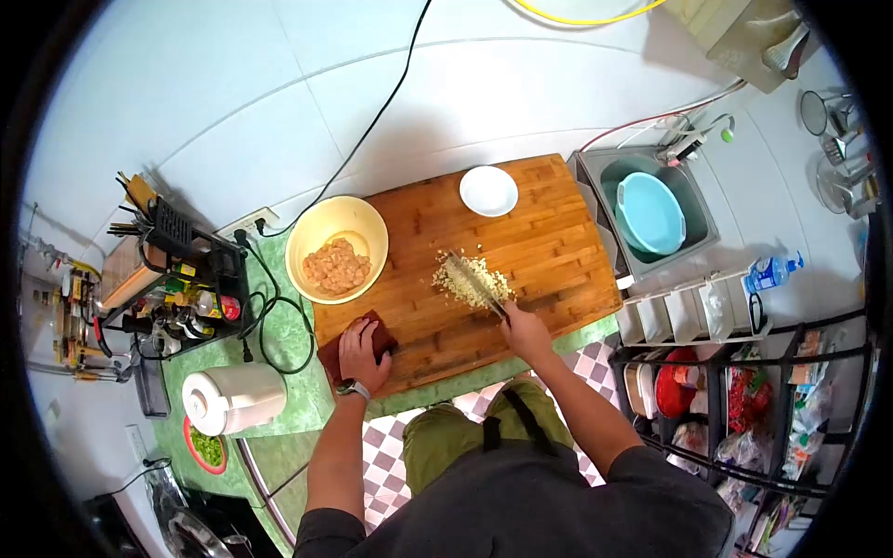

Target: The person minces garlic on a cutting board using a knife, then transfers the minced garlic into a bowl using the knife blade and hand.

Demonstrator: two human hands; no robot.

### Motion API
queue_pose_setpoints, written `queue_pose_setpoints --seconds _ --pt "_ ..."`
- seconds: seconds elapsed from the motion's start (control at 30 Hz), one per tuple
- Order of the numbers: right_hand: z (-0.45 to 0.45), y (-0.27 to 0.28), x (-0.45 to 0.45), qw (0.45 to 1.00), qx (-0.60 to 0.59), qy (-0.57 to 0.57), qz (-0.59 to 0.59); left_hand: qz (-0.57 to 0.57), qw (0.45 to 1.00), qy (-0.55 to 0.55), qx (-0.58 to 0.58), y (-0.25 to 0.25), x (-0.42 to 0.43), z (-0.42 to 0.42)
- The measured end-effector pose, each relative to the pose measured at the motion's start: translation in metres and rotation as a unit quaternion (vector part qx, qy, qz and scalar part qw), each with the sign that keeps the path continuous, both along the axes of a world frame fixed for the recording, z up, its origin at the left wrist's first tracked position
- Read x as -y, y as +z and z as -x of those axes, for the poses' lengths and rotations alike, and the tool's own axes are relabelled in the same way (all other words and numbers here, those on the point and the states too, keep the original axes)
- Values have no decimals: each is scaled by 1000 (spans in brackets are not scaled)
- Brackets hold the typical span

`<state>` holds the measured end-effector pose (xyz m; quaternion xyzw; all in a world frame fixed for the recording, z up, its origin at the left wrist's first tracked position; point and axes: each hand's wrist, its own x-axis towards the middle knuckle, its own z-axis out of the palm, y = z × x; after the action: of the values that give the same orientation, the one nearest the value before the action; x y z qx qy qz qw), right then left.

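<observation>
A knife (476, 282) lies across a pile of finely chopped pale pieces (459, 280) on the wooden cutting board (549, 223). Its handle is in my right hand (526, 332), fingers wrapped round it. My left hand (364, 355) rests flat on a dark red cloth (384, 339) at the board's lower left corner, fingers spread a little. Just above that hand stands a yellow bowl (372, 230) with ground pinkish meat (337, 266) in it. A small white bowl (488, 191) sits near the board's back edge.
A blue basin (650, 213) sits in the sink (705, 223) at the right. On the green counter (288, 325) at the left are a white canister (234, 398), a red bowl of chopped greens (206, 448), black cables and a rack of bottles. Shelves (716, 409) stand at lower right.
</observation>
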<state>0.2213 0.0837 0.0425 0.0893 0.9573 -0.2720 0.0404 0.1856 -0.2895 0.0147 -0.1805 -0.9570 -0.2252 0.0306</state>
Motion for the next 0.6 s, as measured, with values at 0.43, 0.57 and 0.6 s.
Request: queue_pose_setpoints --seconds 0.43,0.57,0.6 --pt "16 7 -93 984 43 133 108 -2 993 109 52 57 -79 6" --pt "21 23 -115 973 101 90 187 -34 988 128 75 52 -129 24" --pt "21 19 -118 972 106 90 189 -61 989 116 69 43 -137 31"
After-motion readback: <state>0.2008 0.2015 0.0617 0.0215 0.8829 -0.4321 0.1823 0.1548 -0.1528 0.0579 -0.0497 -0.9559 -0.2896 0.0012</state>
